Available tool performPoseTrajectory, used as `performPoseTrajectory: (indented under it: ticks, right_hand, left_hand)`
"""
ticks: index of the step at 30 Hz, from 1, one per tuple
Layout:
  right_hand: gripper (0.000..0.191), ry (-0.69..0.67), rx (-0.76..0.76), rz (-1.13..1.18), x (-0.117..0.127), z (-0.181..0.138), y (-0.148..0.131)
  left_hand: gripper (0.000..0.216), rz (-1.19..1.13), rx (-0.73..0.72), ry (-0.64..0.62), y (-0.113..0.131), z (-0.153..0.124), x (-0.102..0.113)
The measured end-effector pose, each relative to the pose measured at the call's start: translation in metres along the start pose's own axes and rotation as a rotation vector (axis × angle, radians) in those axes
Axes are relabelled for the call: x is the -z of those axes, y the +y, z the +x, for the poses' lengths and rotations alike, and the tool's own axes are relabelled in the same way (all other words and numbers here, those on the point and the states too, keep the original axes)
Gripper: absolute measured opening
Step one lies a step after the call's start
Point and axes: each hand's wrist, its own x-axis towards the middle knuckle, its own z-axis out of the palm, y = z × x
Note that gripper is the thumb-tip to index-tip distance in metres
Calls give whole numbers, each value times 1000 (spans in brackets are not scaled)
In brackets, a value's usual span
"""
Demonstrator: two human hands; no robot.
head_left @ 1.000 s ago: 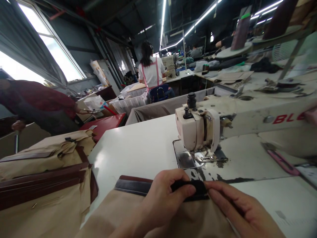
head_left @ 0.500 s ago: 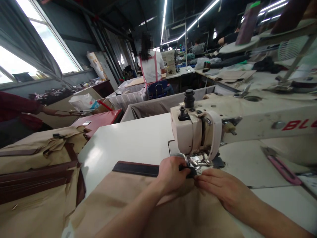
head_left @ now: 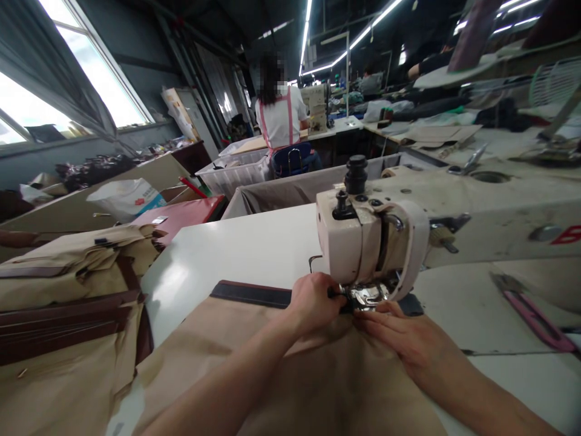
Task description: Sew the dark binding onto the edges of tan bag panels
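Our left hand (head_left: 315, 300) is closed near the right end of the dark strip (head_left: 252, 295), thumb and fingers pinching it just beside the metal foot (head_left: 370, 295). Our right hand (head_left: 403, 336) lies fairly flat, fingertips on the cloth (head_left: 336, 375) just in front of the foot; whether they pinch anything, we cannot tell. The strip edges the cloth's far side, its long axis running left to right and dropping slightly toward the foot. From it, the cloth spreads back toward us beneath our forearms.

All this is on a glossy white table (head_left: 240, 242), under the sewing machine (head_left: 340, 236). Pink snips (head_left: 535, 318) lie to the right, tan and brown piles (head_left: 91, 260) to the left. Beyond, a seated person (head_left: 281, 118) faces away under strip lights, and a window (head_left: 100, 72) brightens the left wall.
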Motion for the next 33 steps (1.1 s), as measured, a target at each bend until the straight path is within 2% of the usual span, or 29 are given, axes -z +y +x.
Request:
performPoseTrajectory:
  ticks: [8,15,17,19,20,22,24,26,28,30,33]
  right_hand:
    - [53,16,-8,-23,3,1,-2]
    - [46,-26,-45,35,-5,-1,1]
    - [46,-47,-99,68,-4,-3,0]
    - [45,-69,-165,91,4,-8,-5]
    - [43,-81,-217,116,9,-11,-9]
    - [37,-115,-428,303,21,-21,-22]
    - [37,-187,-773,690,30,-31,-37]
    - [53,-275,-1077,1086,33,-38,-52]
    - [77,-317,-1203,1260,30,-39,-63]
    - [90,-280,-1251,1287,26,-36,-70]
    - [92,-189,-1253,1298,24,-30,-74]
  left_hand:
    - [17,6,9,24,-2,0,-3]
    - [16,49,-53,47,-3,5,-3]
    - [20,79,-58,84,1,-6,2]
    - [27,134,-76,162,0,-30,8]
    - [34,173,-104,194,-4,-46,10]
    - [47,265,-169,221,-21,-79,13]
    - [56,355,-154,200,-47,-103,15]
    - [55,407,-111,154,-76,-112,18]
    - [53,430,-118,100,-98,-106,23]
    - [52,431,-158,46,-108,-94,31]
    - [50,431,-181,57,-94,-86,38]
